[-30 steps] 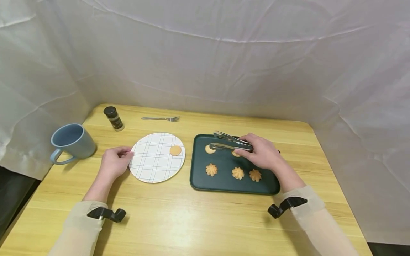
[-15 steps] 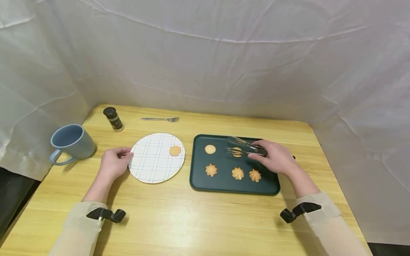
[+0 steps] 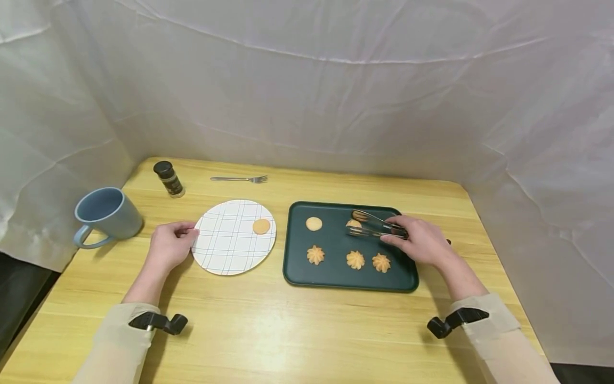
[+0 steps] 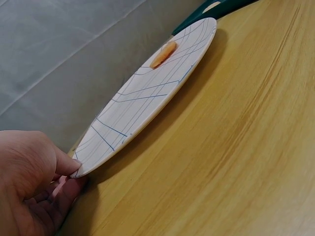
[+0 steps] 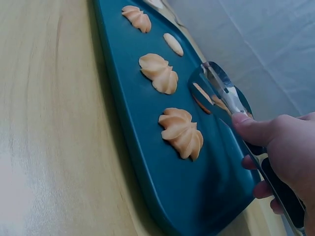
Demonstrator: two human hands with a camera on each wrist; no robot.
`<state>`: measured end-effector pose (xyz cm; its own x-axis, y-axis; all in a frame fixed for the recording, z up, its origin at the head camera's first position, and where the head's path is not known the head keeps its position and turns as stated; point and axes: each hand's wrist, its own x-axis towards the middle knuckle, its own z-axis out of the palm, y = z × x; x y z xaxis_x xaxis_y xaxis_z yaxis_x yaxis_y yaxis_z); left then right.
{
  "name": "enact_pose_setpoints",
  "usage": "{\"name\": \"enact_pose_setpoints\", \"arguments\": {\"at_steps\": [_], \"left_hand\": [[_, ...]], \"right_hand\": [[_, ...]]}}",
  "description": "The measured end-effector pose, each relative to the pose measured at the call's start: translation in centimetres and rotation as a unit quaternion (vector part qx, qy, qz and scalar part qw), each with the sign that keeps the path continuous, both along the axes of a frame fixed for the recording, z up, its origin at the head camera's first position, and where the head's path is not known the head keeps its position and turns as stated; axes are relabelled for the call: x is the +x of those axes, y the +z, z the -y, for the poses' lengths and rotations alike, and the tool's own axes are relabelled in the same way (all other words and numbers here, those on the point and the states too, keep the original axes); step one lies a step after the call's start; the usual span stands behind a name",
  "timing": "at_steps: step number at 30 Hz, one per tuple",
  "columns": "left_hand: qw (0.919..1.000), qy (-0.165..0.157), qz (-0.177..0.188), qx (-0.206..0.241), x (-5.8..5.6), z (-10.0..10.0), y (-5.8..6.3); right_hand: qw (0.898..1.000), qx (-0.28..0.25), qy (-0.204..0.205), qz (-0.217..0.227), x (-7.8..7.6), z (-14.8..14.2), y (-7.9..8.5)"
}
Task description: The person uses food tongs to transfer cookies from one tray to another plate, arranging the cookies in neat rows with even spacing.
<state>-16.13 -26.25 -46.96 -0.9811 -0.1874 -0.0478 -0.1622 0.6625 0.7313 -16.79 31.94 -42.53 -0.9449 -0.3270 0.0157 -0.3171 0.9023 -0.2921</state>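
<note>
My left hand (image 3: 171,245) pinches the left rim of a white plate (image 3: 230,240) with a blue grid pattern; in the left wrist view the thumb lies on top and fingers below. One round flat cookie (image 3: 261,226) lies on the plate's right side. Over a dark green tray (image 3: 331,277), my right hand (image 3: 421,240) grips metal tongs (image 3: 374,230). The tongs' two arms stand apart around another round cookie (image 3: 353,223), which they partly cover. Left of it lies a further round cookie (image 3: 314,224). Three swirled cookies line the tray's front, one being the middle one (image 3: 355,260).
A blue mug (image 3: 109,214) stands at the table's left, with a black-capped spice jar (image 3: 169,180) behind it. A fork (image 3: 240,179) lies behind the plate. Pale cloth (image 3: 307,96) hangs around the wooden table (image 3: 288,330).
My right hand and the tongs have moved right along the tray, from near the left round cookie to the other one. The left hand stays on the plate.
</note>
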Motion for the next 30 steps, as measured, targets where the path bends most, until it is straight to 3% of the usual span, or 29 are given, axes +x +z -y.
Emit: {"name": "enact_pose_setpoints", "arguments": {"at_steps": [30], "left_hand": [[1.0000, 0.001, -0.008, 0.001, 0.19, -0.15, 0.20]], "right_hand": [[1.000, -0.016, 0.022, -0.015, 0.35, 0.45, -0.09]]}}
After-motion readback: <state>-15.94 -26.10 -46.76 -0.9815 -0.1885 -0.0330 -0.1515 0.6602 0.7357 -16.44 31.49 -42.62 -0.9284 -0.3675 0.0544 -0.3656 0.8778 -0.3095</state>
